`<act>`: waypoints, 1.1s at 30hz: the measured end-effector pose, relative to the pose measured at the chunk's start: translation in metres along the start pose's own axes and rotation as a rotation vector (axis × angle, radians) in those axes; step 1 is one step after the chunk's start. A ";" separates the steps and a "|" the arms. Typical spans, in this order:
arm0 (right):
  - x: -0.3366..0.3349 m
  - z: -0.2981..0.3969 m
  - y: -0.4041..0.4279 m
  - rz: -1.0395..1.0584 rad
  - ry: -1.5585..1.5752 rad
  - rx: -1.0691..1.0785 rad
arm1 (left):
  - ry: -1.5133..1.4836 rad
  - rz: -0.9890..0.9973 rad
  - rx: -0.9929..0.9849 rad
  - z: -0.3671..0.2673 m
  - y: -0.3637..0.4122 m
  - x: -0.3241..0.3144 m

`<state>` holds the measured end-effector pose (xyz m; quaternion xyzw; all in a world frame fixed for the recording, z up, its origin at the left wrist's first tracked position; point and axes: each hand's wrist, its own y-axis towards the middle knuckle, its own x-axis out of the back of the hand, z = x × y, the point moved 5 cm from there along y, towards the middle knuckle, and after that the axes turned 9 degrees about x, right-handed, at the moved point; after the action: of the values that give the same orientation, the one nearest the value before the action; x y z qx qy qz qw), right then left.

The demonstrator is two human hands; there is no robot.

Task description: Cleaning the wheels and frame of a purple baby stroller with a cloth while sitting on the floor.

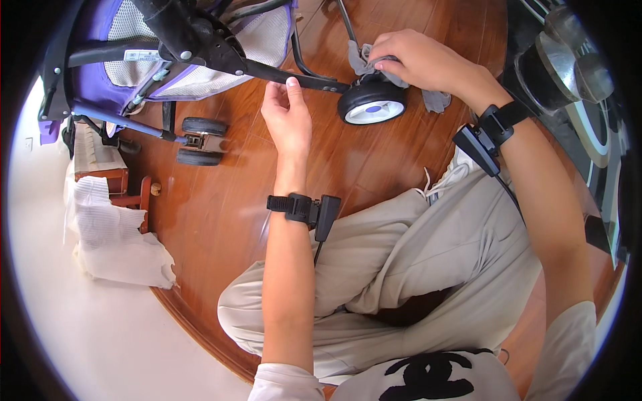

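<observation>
A baby stroller with a black frame stands before me, its rear wheel (372, 108) black-tyred with a white hub. My right hand (409, 55) grips a grey cloth (359, 59) and presses it against the top of that wheel, by the end of the frame tube. Part of the cloth hangs down past the wheel on the right. My left hand (288, 108) is closed around the black frame tube (296, 79), thumb up, to the left of the wheel. The stroller's purple and white mesh fabric (200, 82) spreads at the upper left.
A double wheel (200, 141) of the stroller rests on the wooden floor (215, 210) at left. White cloth (113, 240) covers a wooden piece of furniture by the wall. My crossed legs (391, 260) lie below. At right is a dark glossy surface with a metal object (556, 67).
</observation>
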<state>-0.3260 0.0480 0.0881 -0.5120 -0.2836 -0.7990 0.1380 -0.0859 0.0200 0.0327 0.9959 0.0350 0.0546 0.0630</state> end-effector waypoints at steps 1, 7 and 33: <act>0.002 0.006 0.002 0.000 0.004 0.002 | 0.003 -0.002 0.001 0.000 0.000 0.002; -0.008 0.014 0.012 0.039 -0.160 -0.123 | -0.002 0.018 0.019 0.001 0.000 0.002; 0.002 0.024 0.021 0.147 -0.352 -0.084 | 0.032 0.056 0.050 -0.007 -0.003 0.000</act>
<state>-0.2983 0.0459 0.1045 -0.6683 -0.2318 -0.6961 0.1228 -0.0872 0.0235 0.0389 0.9968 0.0094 0.0711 0.0361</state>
